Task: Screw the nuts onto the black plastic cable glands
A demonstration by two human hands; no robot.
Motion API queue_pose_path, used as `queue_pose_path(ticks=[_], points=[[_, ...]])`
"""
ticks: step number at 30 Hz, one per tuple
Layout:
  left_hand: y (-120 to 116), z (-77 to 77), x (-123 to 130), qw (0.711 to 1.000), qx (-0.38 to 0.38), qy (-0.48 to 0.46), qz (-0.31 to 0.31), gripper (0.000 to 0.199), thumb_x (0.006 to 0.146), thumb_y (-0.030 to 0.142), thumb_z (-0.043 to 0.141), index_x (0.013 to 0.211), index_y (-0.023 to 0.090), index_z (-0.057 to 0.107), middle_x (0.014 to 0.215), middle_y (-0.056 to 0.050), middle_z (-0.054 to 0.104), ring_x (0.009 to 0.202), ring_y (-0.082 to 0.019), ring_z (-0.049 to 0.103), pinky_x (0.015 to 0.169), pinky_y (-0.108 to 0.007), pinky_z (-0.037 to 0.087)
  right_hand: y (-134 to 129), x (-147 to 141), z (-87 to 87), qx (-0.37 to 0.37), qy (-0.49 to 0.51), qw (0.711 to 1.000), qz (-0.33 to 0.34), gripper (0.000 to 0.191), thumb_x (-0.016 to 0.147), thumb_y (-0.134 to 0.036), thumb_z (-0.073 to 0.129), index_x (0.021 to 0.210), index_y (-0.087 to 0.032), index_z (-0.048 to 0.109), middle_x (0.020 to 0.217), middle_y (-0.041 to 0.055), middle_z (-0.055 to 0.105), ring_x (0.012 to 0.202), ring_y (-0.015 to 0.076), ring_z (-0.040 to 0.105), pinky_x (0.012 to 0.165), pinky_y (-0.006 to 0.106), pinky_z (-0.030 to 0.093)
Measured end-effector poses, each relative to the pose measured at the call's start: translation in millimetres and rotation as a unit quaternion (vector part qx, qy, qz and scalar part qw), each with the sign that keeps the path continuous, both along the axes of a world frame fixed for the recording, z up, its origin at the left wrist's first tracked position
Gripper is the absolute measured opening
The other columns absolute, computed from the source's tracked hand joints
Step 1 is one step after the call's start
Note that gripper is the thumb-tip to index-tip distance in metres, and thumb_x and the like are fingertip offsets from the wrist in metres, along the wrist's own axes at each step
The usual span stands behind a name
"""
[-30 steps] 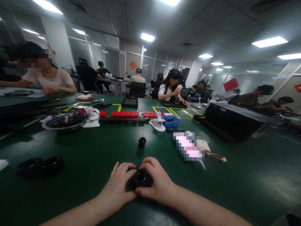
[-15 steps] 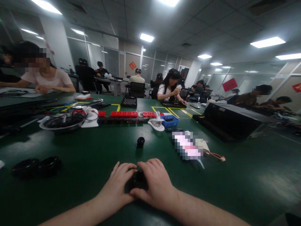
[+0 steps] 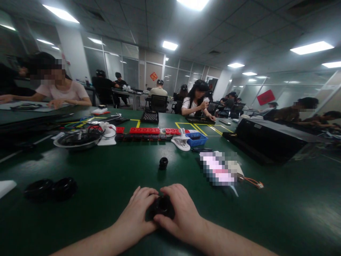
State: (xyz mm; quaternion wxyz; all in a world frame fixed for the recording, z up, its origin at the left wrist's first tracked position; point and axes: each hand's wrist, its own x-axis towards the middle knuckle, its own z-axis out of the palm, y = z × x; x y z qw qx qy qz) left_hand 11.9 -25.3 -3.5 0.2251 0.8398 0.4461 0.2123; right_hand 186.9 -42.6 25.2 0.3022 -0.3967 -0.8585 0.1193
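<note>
A black ring-shaped object (image 3: pixel 163 205) with a hole in its top lies between my hands, near the front of the green table (image 3: pixel 112 174). My left hand (image 3: pixel 142 209) curves round its left side and my right hand (image 3: pixel 183 213) wraps its right side, thumbs towards me. Both hands are closed on it. Beyond them stands a small black ribbed piece (image 3: pixel 163 163). Two larger black rings (image 3: pixel 38 189) (image 3: pixel 64 187) lie side by side at the left. The underside of the held object is hidden.
Farther back are a metal bowl (image 3: pixel 77 140), a white clamp (image 3: pixel 181 140), a row of red blocks (image 3: pixel 144 131) and a blue basket (image 3: pixel 197 140). A blurred-out phone-like item (image 3: pixel 217 169) lies right of centre. A large black case (image 3: pixel 271 140) stands at the right. People sit at the far tables.
The whole view has shifted, so things appear slightly farther right and lower. My hands stay round the black object, whose top hole now shows more clearly.
</note>
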Motion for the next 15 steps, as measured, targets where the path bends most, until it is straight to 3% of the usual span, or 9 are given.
queue_pose_path(ticks=[2, 5, 8, 11, 13, 15], points=[[-0.7, 1.6, 0.3, 1.000, -0.008, -0.004, 0.004, 0.038, 0.061, 0.025, 0.063, 0.099, 0.023, 0.058, 0.107, -0.005, 0.055, 0.104, -0.025, 0.047, 0.102, -0.051, 0.019, 0.3, 0.6, 1.5, 0.007, 0.016, 0.999, 0.048, 0.036, 0.068, -0.025, 0.052, 0.103, -0.016, 0.046, 0.095, 0.0081, 0.056, 0.088, 0.0219, 0.051, 0.086, 0.043, 0.036], [-0.8, 0.6, -0.2, 1.000, -0.002, -0.013, -0.002, 0.040, 0.061, 0.029, 0.065, 0.099, 0.023, 0.057, 0.108, -0.005, 0.055, 0.105, -0.026, 0.046, 0.101, -0.052, 0.019, -1.0, 1.3, 4.1, 0.015, 0.023, 0.994, 0.102, 0.054, 0.063, -0.021, 0.048, 0.116, -0.015, 0.036, 0.113, 0.0107, 0.049, 0.104, 0.0233, 0.046, 0.098, 0.046, 0.024], [-0.2, -1.0, -1.2, 1.000, 0.004, -0.013, -0.001, 0.043, 0.061, 0.034, 0.066, 0.102, 0.024, 0.057, 0.109, -0.005, 0.054, 0.107, -0.027, 0.046, 0.102, -0.054, 0.017, -2.1, 0.1, 3.8, 0.024, 0.024, 0.998, 0.055, 0.056, 0.063, -0.028, 0.054, 0.115, -0.015, 0.036, 0.115, 0.0131, 0.045, 0.106, 0.0265, 0.043, 0.094, 0.047, 0.029], [-0.7, 1.8, -1.0, 1.000, -0.006, -0.003, 0.001, 0.041, 0.060, 0.032, 0.065, 0.100, 0.023, 0.057, 0.108, -0.005, 0.054, 0.106, -0.026, 0.047, 0.103, -0.052, 0.016, -0.4, -1.0, 1.7, -0.017, 0.020, 1.000, -0.016, 0.043, 0.062, -0.036, 0.063, 0.096, -0.015, 0.047, 0.093, 0.0095, 0.052, 0.087, 0.0247, 0.048, 0.079, 0.042, 0.040], [-1.6, 5.3, -0.2, 1.000, -0.015, 0.004, -0.002, 0.039, 0.059, 0.028, 0.065, 0.097, 0.023, 0.058, 0.107, -0.005, 0.054, 0.105, -0.025, 0.047, 0.103, -0.051, 0.017, 1.6, 0.0, 0.4, -0.060, 0.025, 0.997, -0.033, 0.037, 0.062, -0.030, 0.063, 0.091, -0.015, 0.048, 0.087, 0.0074, 0.052, 0.080, 0.0225, 0.048, 0.074, 0.040, 0.042], [-2.5, 7.7, 0.3, 1.000, -0.018, 0.006, -0.001, 0.038, 0.060, 0.027, 0.064, 0.097, 0.023, 0.058, 0.107, -0.005, 0.054, 0.105, -0.025, 0.047, 0.103, -0.050, 0.017, 3.3, 2.1, -0.3, -0.087, 0.052, 0.995, -0.003, 0.037, 0.062, -0.020, 0.058, 0.097, -0.016, 0.046, 0.092, 0.0073, 0.052, 0.084, 0.0211, 0.049, 0.077, 0.037, 0.042]])
